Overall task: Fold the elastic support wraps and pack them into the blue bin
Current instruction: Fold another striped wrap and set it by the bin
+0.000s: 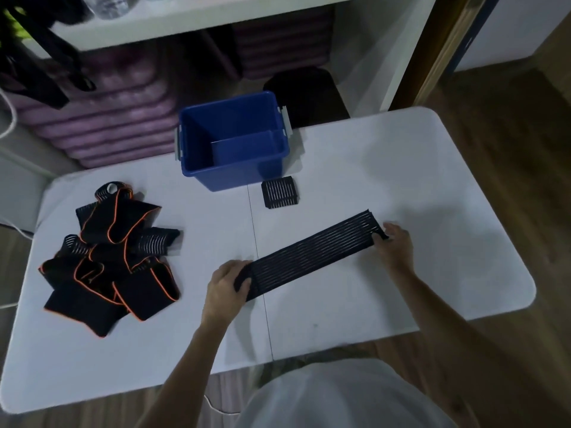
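- Black ribbed wrap (pixel 312 253) lies stretched flat, long axis slanting toward the blue bin's (pixel 231 180) right side.
- Left hand (pixel 227 287) grips its near end; right hand (pixel 394 242) seemingly pinches its far end.

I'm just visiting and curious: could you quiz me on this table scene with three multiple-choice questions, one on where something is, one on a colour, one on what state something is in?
1. Where is the small folded wrap?
A. inside the bin
B. on the table by the bin's front right corner
C. on the pile

2. What colour edges the wraps in the pile?
A. orange
B. green
C. white

3. How is the long wrap?
A. rolled up
B. stretched flat between both hands
C. hanging off the table

Answers: 1 B, it lies just outside the blue bin. 2 A, orange trim shows. 3 B, the left hand and right hand each grip an end.
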